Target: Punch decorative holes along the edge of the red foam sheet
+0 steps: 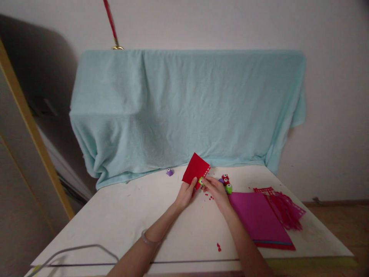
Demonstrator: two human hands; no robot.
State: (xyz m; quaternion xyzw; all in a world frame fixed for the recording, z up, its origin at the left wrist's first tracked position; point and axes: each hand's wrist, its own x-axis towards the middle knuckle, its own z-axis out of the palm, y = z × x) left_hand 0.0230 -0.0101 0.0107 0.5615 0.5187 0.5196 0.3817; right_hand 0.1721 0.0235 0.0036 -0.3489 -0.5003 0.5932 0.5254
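Observation:
My left hand pinches a piece of red paper by its lower edge, thumb on top. A row of small punched holes runs along the paper's right edge. My right hand is closed on a small green paper punch with an eye on it, set at the paper's lower right edge. Just beyond my right hand stand a red punch and another green punch, with a purple one partly hidden. Small red punched-out bits lie on the table below my hands.
A separate purple punch sits at the back of the white table. To the right lie a stack of magenta paper and punched paper strips. A light blue cloth hangs behind. Red scraps lie near the front edge.

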